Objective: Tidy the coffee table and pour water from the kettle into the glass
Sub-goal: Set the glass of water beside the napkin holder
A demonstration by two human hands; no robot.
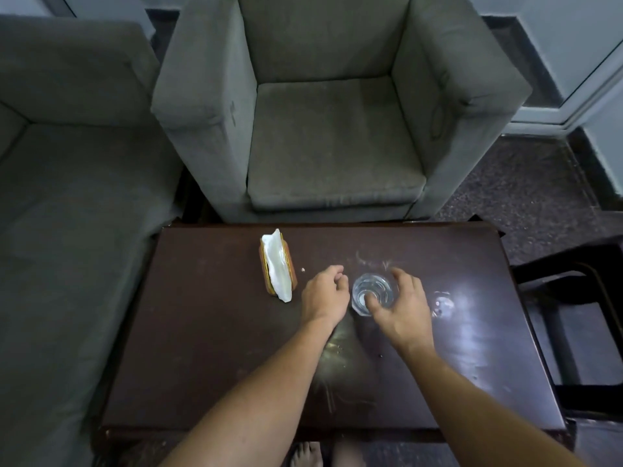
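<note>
A clear glass [372,293] with water in it stands near the middle of the dark brown coffee table [209,332]. My right hand [403,310] hovers at the glass's right side, fingers spread. Its thumb lies in front of the near rim and the fingers sit just off the far right rim. My left hand [325,293] rests just left of the glass with loosely curled fingers and holds nothing. A wooden napkin holder [278,266] with white tissues stands further left. No kettle is in view.
A grey armchair [333,129] stands right behind the table and a grey sofa [67,197] on the left. A dark stool or side table [580,298] is at the right edge. A small crumb [302,270] and a wet shiny patch [442,303] lie on the tabletop.
</note>
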